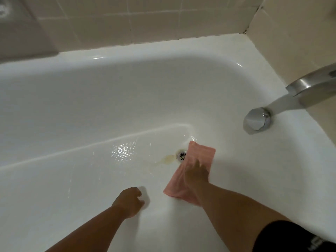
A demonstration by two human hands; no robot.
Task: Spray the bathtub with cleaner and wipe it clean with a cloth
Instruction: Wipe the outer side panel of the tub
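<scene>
Your right hand [195,172] presses seemingly flat, blurred fingers on the soft, limp pink cloth [201,153] beside the glossy white bathtub's [163,50] round metal drain [181,155], your left hand [130,201] curled and empty; I'd bear down mid-cloth, since wet enamel likely lets it slide.

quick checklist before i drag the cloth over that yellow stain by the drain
1. Cloth under control: ok. The right hand presses the pink cloth flat on the bathtub floor.
2. Stain exposed: ok. The yellowish stain lies uncovered just left of the drain, close to the cloth.
3. Drain free: not ok. The cloth's edge reaches over its right side.
4. Water off: not ok. A stream runs from the spout.
5. Left hand out of the path: ok. It is curled, holds nothing, and is apart from the cloth.
6. Cleaner on the stain: cannot tell. No spray bottle is in view.
</scene>
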